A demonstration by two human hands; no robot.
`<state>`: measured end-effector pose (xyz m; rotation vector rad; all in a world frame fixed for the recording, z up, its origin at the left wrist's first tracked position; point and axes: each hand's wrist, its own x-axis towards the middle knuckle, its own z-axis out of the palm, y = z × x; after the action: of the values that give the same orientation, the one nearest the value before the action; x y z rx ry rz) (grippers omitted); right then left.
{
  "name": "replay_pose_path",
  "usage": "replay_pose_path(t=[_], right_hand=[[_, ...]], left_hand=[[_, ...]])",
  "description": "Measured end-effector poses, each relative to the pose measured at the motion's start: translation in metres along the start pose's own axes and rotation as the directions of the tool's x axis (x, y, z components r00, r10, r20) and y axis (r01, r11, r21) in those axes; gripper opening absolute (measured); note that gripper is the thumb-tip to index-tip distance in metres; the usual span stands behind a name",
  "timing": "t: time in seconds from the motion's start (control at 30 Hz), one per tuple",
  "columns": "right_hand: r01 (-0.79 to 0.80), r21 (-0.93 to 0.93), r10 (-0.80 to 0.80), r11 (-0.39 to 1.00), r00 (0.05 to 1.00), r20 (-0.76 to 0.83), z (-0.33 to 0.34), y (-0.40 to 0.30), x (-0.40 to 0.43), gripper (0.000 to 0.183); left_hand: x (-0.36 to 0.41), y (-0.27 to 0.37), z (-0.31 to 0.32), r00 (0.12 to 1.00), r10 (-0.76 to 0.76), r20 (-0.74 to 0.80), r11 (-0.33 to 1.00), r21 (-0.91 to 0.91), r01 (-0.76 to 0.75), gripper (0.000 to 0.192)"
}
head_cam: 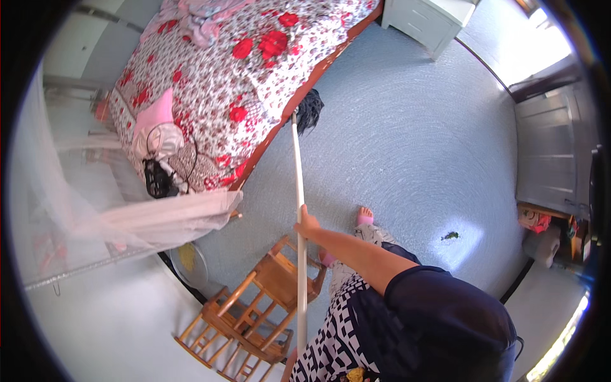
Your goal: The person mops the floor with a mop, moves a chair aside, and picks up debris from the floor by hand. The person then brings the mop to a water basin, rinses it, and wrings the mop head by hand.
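My right hand is closed around the white pole of a mop. The pole runs away from me to the dark, stringy mop head, which lies on the blue-grey floor against the bed's red-brown side rail, partly hidden by it. Toward me, the pole passes over a wooden chair and down beside my patterned clothing. A sliver of my left arm shows at the bottom edge, but my left hand is out of view. A small green scrap lies on the floor to the right.
A bed with a floral sheet fills the upper left, with a sheer net draped at its near corner. Wooden chairs stand close at lower left, by a round translucent item. A white cabinet stands ahead; a grey door is at right.
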<state>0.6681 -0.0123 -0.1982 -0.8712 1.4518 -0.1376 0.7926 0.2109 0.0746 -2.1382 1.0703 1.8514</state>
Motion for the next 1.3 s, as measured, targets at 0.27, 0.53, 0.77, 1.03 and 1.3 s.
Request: replay_pose_path(t=[0.27,0.53,0.77,1.03,1.3], right_hand=[[0.032,0.188,0.013,0.982,0.972,-0.236,-0.084,-0.028,0.040,0.060],[0.099,0.290,0.027,0.952,0.916,-0.400,-0.195,-0.028,0.089,0.048],[0.132,0.334,0.080,0.933,0.830,-0.551,-0.285,-0.037,0.099,0.035],[0.176,0.374,0.184,0.910,0.639,-0.747,-0.373,-0.008,0.106,0.031],[0.208,0.648,0.417,0.733,0.614,-0.670,-0.402,0.022,0.043,0.028]], left_hand=[[0.037,0.048,-0.007,0.994,0.104,0.019,0.989,0.107,-0.106,0.039],[0.096,0.152,-0.019,0.996,-0.002,0.091,0.996,0.089,-0.007,0.038],[0.134,0.233,-0.003,0.982,0.163,0.093,0.948,0.259,-0.182,0.032],[0.151,0.319,0.025,0.954,0.243,0.174,0.823,0.484,-0.298,0.033],[0.152,0.371,0.010,0.930,0.230,0.288,0.640,0.675,-0.367,0.036]])
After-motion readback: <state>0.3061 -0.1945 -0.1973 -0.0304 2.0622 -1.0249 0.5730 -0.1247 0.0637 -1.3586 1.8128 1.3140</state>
